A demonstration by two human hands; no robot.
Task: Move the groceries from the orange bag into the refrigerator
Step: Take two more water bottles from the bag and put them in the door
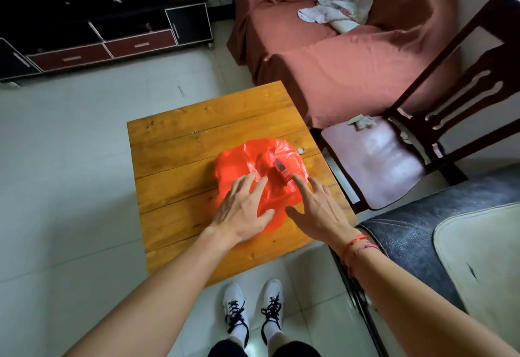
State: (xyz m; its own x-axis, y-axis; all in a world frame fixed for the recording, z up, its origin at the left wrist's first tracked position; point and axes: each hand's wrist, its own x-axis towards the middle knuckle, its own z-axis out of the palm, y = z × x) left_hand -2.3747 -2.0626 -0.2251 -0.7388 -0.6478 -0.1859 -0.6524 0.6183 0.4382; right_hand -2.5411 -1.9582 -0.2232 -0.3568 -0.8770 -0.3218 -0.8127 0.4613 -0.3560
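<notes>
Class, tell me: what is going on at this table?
A person standing over a square wooden table reaches both hands to a crumpled orange plastic bag. The left hand lies spread flat on it; the right hand reaches toward a small red packet showing in the bag. Nothing is lifted out yet.

Your forearms are bare from the lower edge of the view to the wrists. Your left hand (242,210) and right hand (318,213) are bare.

Right wrist, four o'clock from the view's centre: thin bracelets (356,247). They are red-orange cords on the hand side, with a pink braided one just behind them.

Feet, six o'clock: white shoes, left (235,309) and right (272,303), with black laces crossed in rows. White socks (239,331) rise above both.

Bottom edge, six o'clock: a black garment (228,350) covers your legs. Its cut and length cannot be told.
</notes>
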